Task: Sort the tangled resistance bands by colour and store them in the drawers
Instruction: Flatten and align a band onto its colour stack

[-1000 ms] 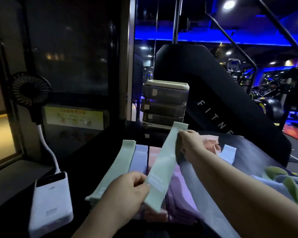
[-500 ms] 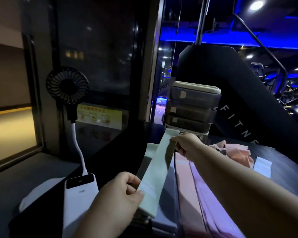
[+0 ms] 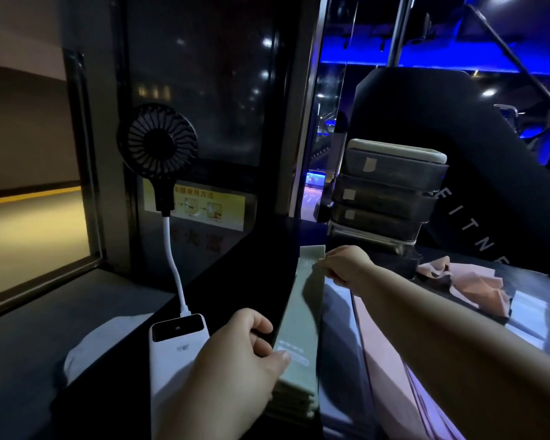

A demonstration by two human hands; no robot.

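Head view: sorting step in hand, I'd say. A pale green flat elastic resistance band (image 3: pixel 302 315) is stretched near-to-far btwn both hands, just over a stack of matching green bands (image 3: pixel 294 398) at the left of the dark worktop (image 3: pixel 245 274). Left hand (image 3: pixel 235 354) grip: thumb on top, fingers curled under, pinching the near end. Right hand (image 3: pixel 346 268) grip pinches the far end's corner. Next move prob calls for lowering it square onto the stack, then letting go w/ both. Grey stacked drawer unit (image 3: pixel 391 198), just beyond the far end, looks closed, so storing isn't begun. Room: white power bank (image 3: pixel 175 347) sits close left of the near end, its white cable (image 3: pixel 175 274) running up to a black fan (image 3: pixel 158 142). Lilac band (image 3: pixel 337 328) and pink band (image 3: pixel 378 360) lie right alongside, crumpled pink bands (image 3: pixel 470 284) farther right. Little slack sideways; above is free.
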